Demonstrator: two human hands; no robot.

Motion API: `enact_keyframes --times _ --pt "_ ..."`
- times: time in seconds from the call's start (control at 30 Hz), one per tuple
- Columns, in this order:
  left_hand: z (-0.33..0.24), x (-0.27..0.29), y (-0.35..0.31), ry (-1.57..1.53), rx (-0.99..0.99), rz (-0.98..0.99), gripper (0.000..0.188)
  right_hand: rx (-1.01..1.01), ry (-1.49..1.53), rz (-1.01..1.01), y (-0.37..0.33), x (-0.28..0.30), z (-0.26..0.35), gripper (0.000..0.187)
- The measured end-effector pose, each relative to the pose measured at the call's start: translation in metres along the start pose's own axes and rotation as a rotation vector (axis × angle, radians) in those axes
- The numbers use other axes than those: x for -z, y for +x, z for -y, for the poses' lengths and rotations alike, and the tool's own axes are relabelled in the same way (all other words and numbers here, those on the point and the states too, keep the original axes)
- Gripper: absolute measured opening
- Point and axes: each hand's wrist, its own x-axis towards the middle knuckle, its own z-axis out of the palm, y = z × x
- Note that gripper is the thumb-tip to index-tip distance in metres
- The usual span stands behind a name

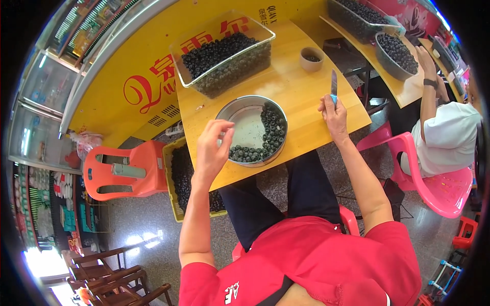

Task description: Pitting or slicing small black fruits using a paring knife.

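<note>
My right hand grips a small knife by its blue handle, the blade pointing away from me. Over the left rim of a round metal pan hovers my left hand. Its fingers are loosely bent and apart from the thumb, with nothing visible between them. Small, dark, round pieces, of a kind I cannot make out, lie along the pan's right and near sides, leaving the pale bottom showing. Beyond the pan, a clear plastic bin holds many similar dark pieces.
A small round cup stands on the wooden table. Left of the table are a yellow crate of dark pieces and an orange stool. At right, a person in white sits on a pink chair beside a filled bowl.
</note>
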Motion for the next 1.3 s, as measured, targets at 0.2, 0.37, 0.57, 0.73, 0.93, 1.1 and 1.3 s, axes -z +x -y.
enact_keyframes --times 0.2,0.37,0.57,0.73,0.93,1.1,1.3 --pt "0.029 -0.029 0.027 0.290 0.009 0.287 0.019 0.021 -0.003 0.005 -0.001 -0.001 -0.001 0.025" --pt "0.030 -0.041 0.035 0.359 -0.018 0.368 0.023 0.019 -0.007 0.008 0.000 -0.001 0.000 0.024" --pt "0.044 -0.037 0.037 0.304 -0.051 0.469 0.020 0.003 0.000 0.013 0.001 -0.003 0.005 0.024" --pt "0.047 -0.034 0.045 0.228 0.025 0.451 0.024 0.004 -0.030 0.010 0.000 -0.002 0.002 0.026" --pt "0.044 -0.063 0.051 0.185 -0.174 0.476 0.033 0.008 -0.046 0.016 -0.002 -0.003 0.006 0.027" --pt "0.044 -0.070 0.055 0.278 -0.147 0.583 0.031 0.001 -0.025 0.023 -0.003 -0.004 0.007 0.026" --pt "0.035 -0.065 0.046 0.280 -0.112 0.709 0.018 0.000 -0.009 0.020 -0.001 -0.001 0.004 0.026"
